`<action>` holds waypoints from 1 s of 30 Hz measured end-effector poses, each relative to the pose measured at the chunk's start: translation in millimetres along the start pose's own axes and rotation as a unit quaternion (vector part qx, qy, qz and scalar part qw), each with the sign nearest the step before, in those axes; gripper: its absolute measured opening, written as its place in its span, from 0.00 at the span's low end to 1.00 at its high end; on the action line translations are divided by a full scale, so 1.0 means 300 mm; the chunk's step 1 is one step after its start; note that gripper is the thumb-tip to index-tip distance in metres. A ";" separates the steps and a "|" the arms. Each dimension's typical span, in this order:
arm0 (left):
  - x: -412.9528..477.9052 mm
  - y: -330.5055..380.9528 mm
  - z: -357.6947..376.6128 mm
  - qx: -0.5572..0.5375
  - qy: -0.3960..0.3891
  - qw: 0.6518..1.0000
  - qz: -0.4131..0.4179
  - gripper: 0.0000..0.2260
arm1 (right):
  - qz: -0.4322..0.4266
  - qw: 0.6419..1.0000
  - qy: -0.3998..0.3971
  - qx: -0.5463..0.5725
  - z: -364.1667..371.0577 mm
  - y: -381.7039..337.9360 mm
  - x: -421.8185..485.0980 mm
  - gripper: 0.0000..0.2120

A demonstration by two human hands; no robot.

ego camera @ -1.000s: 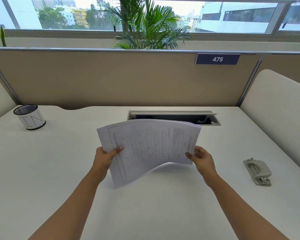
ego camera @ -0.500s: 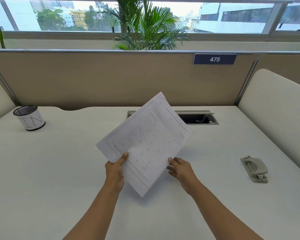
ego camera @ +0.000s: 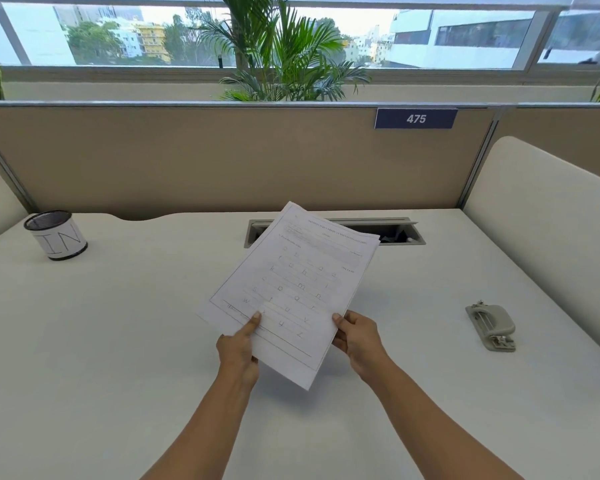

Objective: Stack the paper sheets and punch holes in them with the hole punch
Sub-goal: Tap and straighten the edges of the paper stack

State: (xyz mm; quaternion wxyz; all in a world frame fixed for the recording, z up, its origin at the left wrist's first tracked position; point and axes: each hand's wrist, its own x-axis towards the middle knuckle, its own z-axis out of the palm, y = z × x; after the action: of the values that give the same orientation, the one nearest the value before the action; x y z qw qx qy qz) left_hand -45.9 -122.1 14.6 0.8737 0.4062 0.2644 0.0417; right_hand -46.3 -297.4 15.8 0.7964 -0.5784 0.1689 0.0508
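A stack of printed paper sheets point(ego camera: 291, 282) is held above the middle of the white desk point(ego camera: 118, 341), turned diagonally with its top corner pointing away from me. My left hand point(ego camera: 238, 348) pinches its lower left edge, thumb on top of the page. My right hand point(ego camera: 357, 336) grips the lower right edge, fingers curled round it. A grey hole punch point(ego camera: 492, 327) lies on the desk to the right, well apart from both hands.
A mesh pen cup marked "IN" point(ego camera: 56, 235) stands at the back left. An open cable slot point(ego camera: 395, 232) sits in the desk behind the sheets. Beige partitions point(ego camera: 222, 161) wall the desk at the back and the sides.
The sheets went from a wide, sagging spread to a diagonal hold. Both hands shifted to the lower edges, and the stack has settled lower and nearer the desk.
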 end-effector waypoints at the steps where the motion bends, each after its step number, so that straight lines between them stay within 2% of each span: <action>1: -0.003 0.006 -0.001 0.005 0.000 1.000 0.001 0.18 | -0.003 1.000 0.000 -0.007 -0.005 -0.005 -0.002 0.07; 8: 0.011 0.069 -0.042 0.050 0.013 0.999 -0.005 0.17 | -0.015 0.999 -0.003 -0.051 -0.076 -0.041 -0.023 0.07; 13: 0.042 0.105 -0.062 0.157 -0.038 0.986 -0.042 0.13 | -0.014 0.998 -0.008 -0.067 -0.135 -0.074 -0.027 0.08; 20: 0.067 0.100 -0.021 0.290 -0.090 0.951 -0.048 0.12 | -0.015 0.996 -0.006 -0.088 -0.221 -0.101 -0.020 0.11; 24: 0.071 0.068 0.029 0.339 -0.106 0.934 -0.017 0.07 | -0.007 0.996 0.001 -0.084 -0.257 -0.082 -0.011 0.10; 27: 0.079 0.070 0.068 0.396 -0.121 0.910 0.023 0.09 | 0.010 0.997 0.005 -0.071 -0.285 -0.062 -0.007 0.08; 30: 0.088 0.099 0.129 0.467 -0.144 0.870 0.059 0.12 | 0.031 0.996 -0.004 -0.084 -0.326 -0.061 -0.003 0.07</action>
State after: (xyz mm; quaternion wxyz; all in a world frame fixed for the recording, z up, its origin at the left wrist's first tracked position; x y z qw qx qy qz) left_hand 0.2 -121.5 45.7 0.6064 0.7833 0.0997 -0.0937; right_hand -62.8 -395.0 5.8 0.7440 -0.6373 0.1787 0.0914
